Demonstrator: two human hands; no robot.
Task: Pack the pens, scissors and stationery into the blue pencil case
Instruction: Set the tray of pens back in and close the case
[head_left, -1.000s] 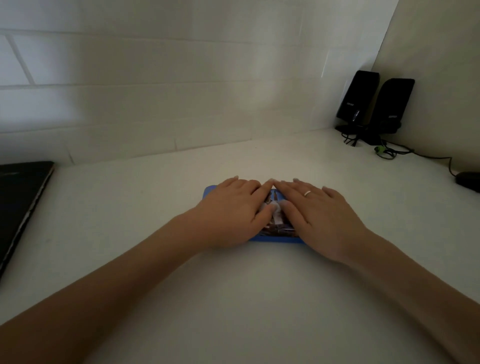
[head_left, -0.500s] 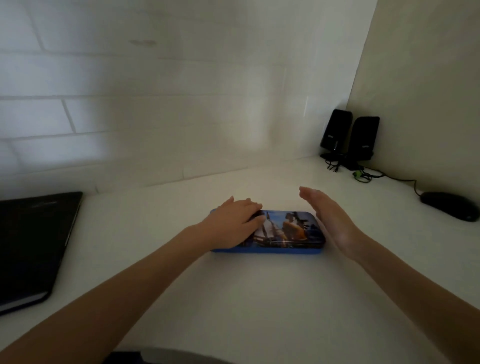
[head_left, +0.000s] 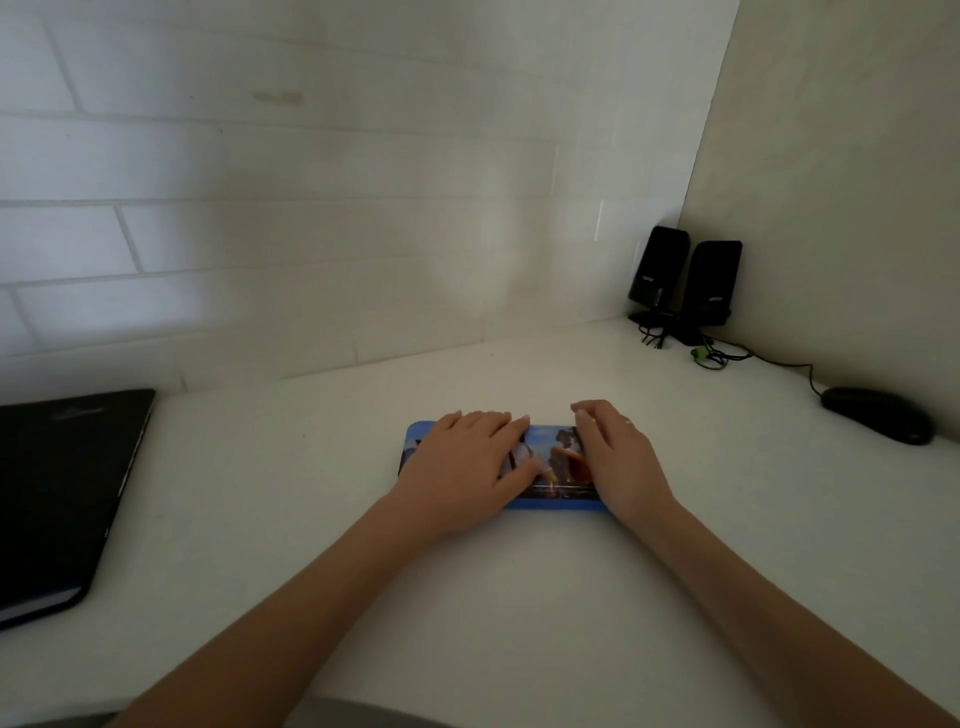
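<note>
The blue pencil case (head_left: 551, 460) lies shut on the white desk (head_left: 519, 613), its picture lid facing up. My left hand (head_left: 467, 462) rests flat on the left half of the lid, fingers slightly spread. Over the case's right end lies my right hand (head_left: 615, 457), its fingers curled at the far edge. A ring shows on that hand. No pens, scissors or other stationery are in sight outside the case.
A closed black laptop (head_left: 57, 493) sits at the left edge of the desk. Two black speakers (head_left: 685, 280) stand in the back right corner with cables (head_left: 727, 356). A black mouse (head_left: 878, 414) lies at the far right.
My right hand had lifted off to the side of the case half a second ago; it now lies back on the right end. My left hand stayed on the lid.
</note>
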